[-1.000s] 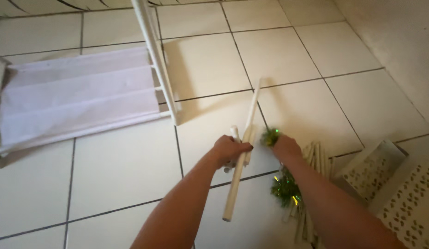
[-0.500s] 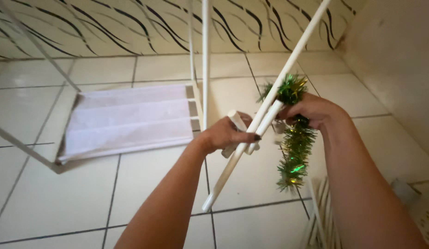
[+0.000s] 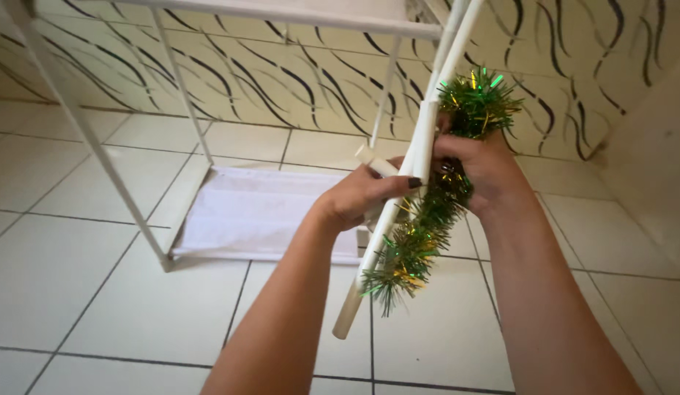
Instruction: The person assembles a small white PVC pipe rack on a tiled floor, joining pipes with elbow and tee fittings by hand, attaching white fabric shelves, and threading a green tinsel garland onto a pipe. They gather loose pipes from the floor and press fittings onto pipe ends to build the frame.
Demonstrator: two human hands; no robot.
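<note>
Head view: the left hand [image 3: 362,194] grips the white rod [image 3: 398,197] mid-length, the right hand [image 3: 482,172] beside it pinches green tinsel [image 3: 420,234] against the rod, tail hanging below; keep the wrap taut and the rod steady.

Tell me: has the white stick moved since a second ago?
Yes. The white stick rose off the tiled floor; it now stands up in front of the white rack, held in both hands beside the green tinsel.
</note>
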